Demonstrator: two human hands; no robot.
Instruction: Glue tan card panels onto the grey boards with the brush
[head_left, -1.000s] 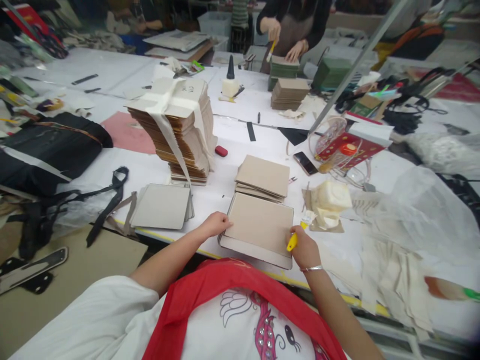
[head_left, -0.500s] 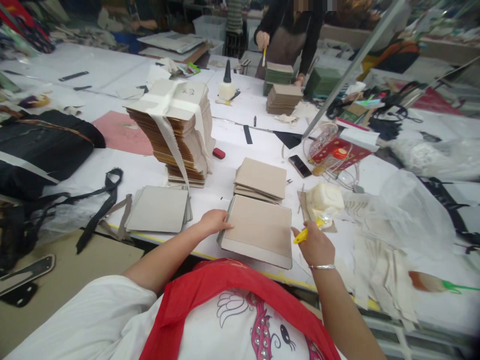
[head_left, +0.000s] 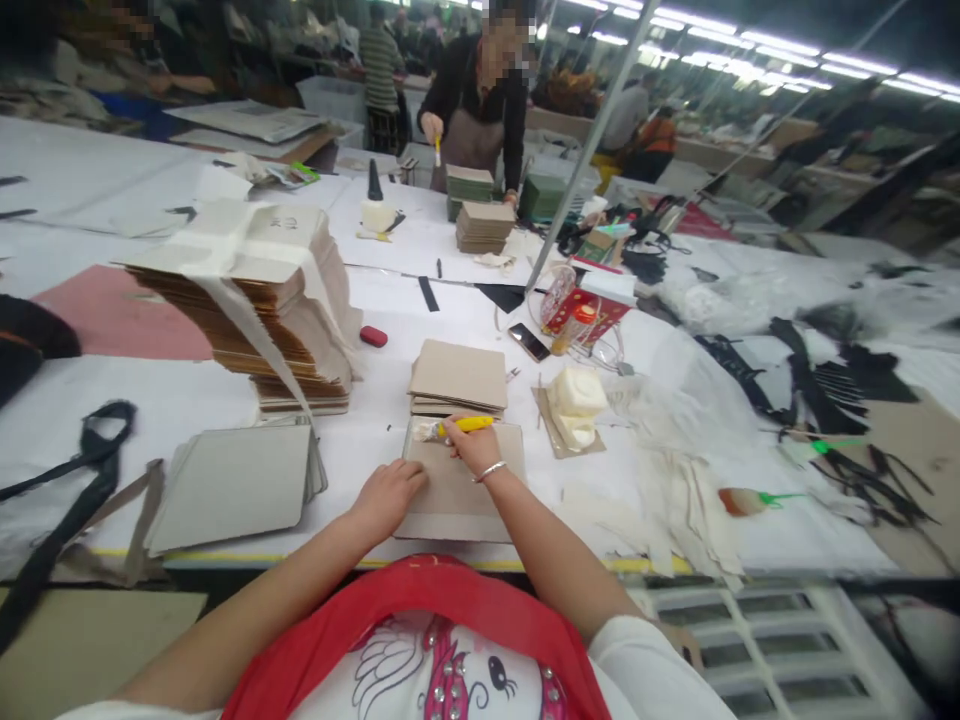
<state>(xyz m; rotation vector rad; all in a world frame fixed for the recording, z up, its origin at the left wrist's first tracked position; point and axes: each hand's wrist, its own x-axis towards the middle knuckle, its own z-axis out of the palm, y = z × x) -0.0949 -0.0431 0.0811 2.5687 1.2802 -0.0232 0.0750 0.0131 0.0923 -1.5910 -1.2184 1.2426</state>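
A beige board (head_left: 465, 505) lies in front of me, with its near strip a little lighter. Across its far left part, my right hand (head_left: 471, 447) grips a brush by its yellow handle (head_left: 474, 424). The bristle end of the brush touches the board near its far left corner. My left hand (head_left: 388, 497) rests palm down at the board's left edge, its fingers laid on the surface. Just beyond is a small stack of similar boards (head_left: 459, 372). To the right, a cut-open white plastic container (head_left: 577, 395) stands on a piece of card.
Grey boards (head_left: 232, 485) lie at left, before a tall strapped stack (head_left: 251, 240). A phone (head_left: 529, 341), red bag (head_left: 585, 305) and metal pole (head_left: 592, 150) stand further right. Fabric strips (head_left: 694, 510) lie near right. Across the table, a person (head_left: 480, 110) holds a yellow brush.
My right hand has brought the brush from beside the container leftwards onto the board. My left hand has gone from gripping the board's edge to resting on it. The view has tilted up and right.
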